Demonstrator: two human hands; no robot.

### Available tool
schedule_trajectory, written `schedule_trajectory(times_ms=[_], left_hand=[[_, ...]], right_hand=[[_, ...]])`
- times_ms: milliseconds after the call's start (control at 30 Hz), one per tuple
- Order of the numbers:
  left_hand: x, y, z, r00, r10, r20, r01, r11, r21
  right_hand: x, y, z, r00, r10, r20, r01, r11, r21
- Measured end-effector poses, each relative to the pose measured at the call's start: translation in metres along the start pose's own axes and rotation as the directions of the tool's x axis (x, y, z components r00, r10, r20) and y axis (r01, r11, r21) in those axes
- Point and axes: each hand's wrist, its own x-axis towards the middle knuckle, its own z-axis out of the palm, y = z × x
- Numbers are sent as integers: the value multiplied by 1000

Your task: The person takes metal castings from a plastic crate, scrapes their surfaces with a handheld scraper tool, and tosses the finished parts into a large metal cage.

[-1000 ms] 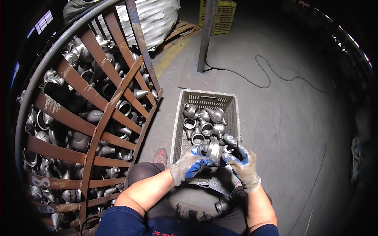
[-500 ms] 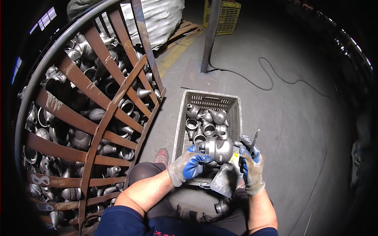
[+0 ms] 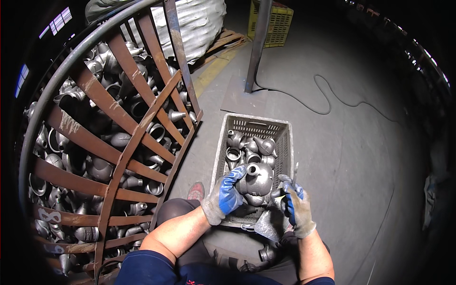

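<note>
1. A matte grey casting (image 3: 259, 183) has just been turned nozzle-up; another side is apparently presented.
2. Above the slotted plastic crate (image 3: 220, 154), it is gripped by the left hand (image 3: 226, 194); a slim tool (image 3: 296, 174) is clasped in the right hand (image 3: 299, 209), apart from the casting.
3. Bulbous metal is flanked by scuffed, rust-brown bars (image 3: 71, 180).

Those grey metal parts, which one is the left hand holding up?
The round-bellied part held over the grey crate, its small round opening facing the camera. The left hand grips only this one; those in the crate lie loose.
</note>
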Motion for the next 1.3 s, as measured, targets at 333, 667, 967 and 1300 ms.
schedule_trajectory(times_ms=[333, 667, 967, 1300], left_hand=[[-9, 1, -1, 856, 343, 387, -515, 629, 583], [-7, 3, 2, 994, -18, 112, -58, 765, 641], [-10, 6, -4, 990, -124, 63, 68, 828, 557], [-23, 9, 14, 999, 3, 42, -31, 746, 665]], right_hand=[[-4, 22, -4, 896, -305, 323, 427, 794, -433], [11, 8, -13, 968, 50, 245, -182, 812, 555], [3, -10, -4, 967, -101, 234, -4, 912, 410], [-4, -3, -1, 915, -382, 132, 381, 924, 34]])
